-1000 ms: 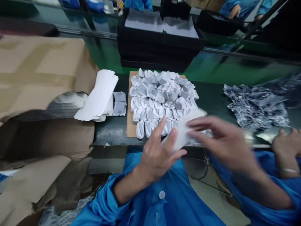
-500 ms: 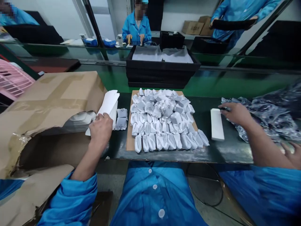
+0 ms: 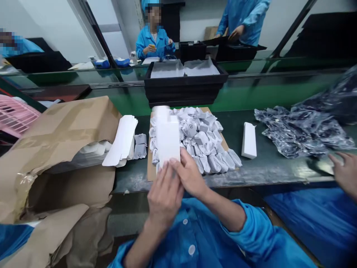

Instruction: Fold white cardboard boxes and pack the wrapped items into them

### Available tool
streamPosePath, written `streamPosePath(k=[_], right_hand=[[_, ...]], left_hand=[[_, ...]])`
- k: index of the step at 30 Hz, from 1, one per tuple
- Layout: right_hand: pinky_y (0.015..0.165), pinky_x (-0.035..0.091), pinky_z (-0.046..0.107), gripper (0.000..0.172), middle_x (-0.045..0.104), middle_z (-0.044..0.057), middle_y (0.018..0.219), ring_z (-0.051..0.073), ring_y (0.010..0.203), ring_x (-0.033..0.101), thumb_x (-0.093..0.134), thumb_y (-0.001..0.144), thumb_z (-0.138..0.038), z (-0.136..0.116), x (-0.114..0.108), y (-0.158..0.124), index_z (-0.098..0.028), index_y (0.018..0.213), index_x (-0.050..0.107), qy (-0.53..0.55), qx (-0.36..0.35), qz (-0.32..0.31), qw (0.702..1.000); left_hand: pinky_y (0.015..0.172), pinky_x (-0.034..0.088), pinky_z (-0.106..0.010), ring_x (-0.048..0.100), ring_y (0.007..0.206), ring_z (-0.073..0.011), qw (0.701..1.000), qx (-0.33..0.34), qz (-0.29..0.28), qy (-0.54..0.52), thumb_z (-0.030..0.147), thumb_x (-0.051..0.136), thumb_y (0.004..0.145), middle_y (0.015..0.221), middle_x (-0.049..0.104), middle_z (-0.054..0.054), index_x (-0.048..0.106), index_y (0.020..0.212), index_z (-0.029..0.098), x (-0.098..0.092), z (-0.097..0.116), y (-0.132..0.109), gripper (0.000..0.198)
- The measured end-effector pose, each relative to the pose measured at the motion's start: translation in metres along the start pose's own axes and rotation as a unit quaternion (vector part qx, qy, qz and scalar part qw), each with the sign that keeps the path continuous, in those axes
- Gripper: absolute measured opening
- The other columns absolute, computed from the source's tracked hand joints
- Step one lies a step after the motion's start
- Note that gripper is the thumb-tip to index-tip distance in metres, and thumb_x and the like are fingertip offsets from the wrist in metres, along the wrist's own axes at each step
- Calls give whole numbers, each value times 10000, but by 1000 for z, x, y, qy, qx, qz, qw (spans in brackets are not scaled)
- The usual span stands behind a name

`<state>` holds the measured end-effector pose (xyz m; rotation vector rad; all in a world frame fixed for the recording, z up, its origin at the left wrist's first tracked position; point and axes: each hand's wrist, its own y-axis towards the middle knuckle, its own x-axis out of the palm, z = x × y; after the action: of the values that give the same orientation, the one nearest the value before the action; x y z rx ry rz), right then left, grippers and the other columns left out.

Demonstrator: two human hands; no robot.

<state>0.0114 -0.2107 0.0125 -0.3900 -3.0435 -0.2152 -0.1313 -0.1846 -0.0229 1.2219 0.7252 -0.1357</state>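
White and flapped at its top, a carton is held up by two bare hands at a dark bench, in front of rows of small wrapped packets. Its lower end is grasped by both: the left hand is laid against it with the fingers together, and the right hand is closed on the lower right corner, its thumb brought close to the left fingertips. The carton's upper part is blurred; whether it is folded flat or opened out cannot be told. The packets, wrapped in pale paper, are set on a sheet of brown cardboard and are partly hidden by the carton. To the left, flat white blanks are stacked beside two grey packets, next to a torn-open brown box in which more white pieces are seen. To the right, a white box is placed on the bench near crumpled clear plastic bags, and a co-worker's hand is seen by the bench's edge. Beyond, stacked black trays are lined with pale sheets, and a person in blue is seen opposite.
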Motion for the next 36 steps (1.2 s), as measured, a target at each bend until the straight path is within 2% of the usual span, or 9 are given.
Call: streamPosePath(k=[3,5,7,14,18,22,28,33,36], right_hand=[[678,415,247,273,587,11,842,137,772,540,578,934,-420,-7,-32,3,-150,892,577,-101,24,-131,986],[645,372,232,247,560,2,833,120,741,507,583,939,-384,-20,-58,0,-143,885,582,-174,33,-244,953],[624,340,228,249,533,-6,809,108,704,475,546,969,-378,-32,-76,-5,-143,889,570,-230,26,-308,923],[639,354,234,189,562,-9,781,112,688,516,476,1013,-285,-36,-87,-24,-167,889,555,-343,12,-427,837],[779,463,303,304,680,73,1069,194,912,634,451,1034,-332,-22,-72,-42,-173,1271,553,-459,-36,-341,820],[886,493,466,799,611,231,1279,344,1099,596,603,927,-519,-14,-52,-58,-23,1497,344,-620,-182,-218,732],[819,519,428,596,648,225,1225,320,1033,625,514,983,-411,-10,-48,-64,25,1387,475,-642,-278,-188,689],[763,523,410,403,703,190,1125,299,955,671,498,963,-182,0,-41,-81,10,1314,542,-669,-293,-150,667],[804,529,410,333,726,175,1090,288,962,691,457,948,-100,3,-40,-90,-15,1243,589,-675,-304,-129,659]], left_hand=[[1101,482,-437,523,1358,-284,977,-139,34,-159,331,697,874,1481,537,-110,484,1455,236,-29,11,-6,626],[1008,554,-442,520,1357,-298,912,-289,57,-284,398,675,885,1490,524,-104,416,1498,276,-48,-8,1,677],[880,610,-396,611,1246,-290,845,-383,-27,-373,397,704,862,1339,646,-103,470,1461,277,-56,-33,10,655],[677,550,-236,684,811,-173,803,-361,-274,-388,471,694,837,986,756,-44,784,1006,243,-50,-55,4,298],[531,461,-209,614,608,-138,777,-418,-289,-372,491,676,841,691,722,-18,780,768,194,-48,-51,-15,323],[544,464,-195,635,664,-139,763,-498,-223,-346,467,727,810,785,755,-25,776,876,185,-46,-54,-25,293],[498,516,-204,703,640,-171,757,-454,-293,-367,414,737,788,793,772,-58,758,991,171,-56,-51,-5,317],[575,544,-185,734,712,-153,862,-340,-260,-271,254,685,821,800,776,-11,758,860,210,-51,-41,-7,93],[665,564,-195,738,809,-147,877,-295,-266,-271,188,636,857,855,780,8,734,778,225,-52,-39,-12,131]])
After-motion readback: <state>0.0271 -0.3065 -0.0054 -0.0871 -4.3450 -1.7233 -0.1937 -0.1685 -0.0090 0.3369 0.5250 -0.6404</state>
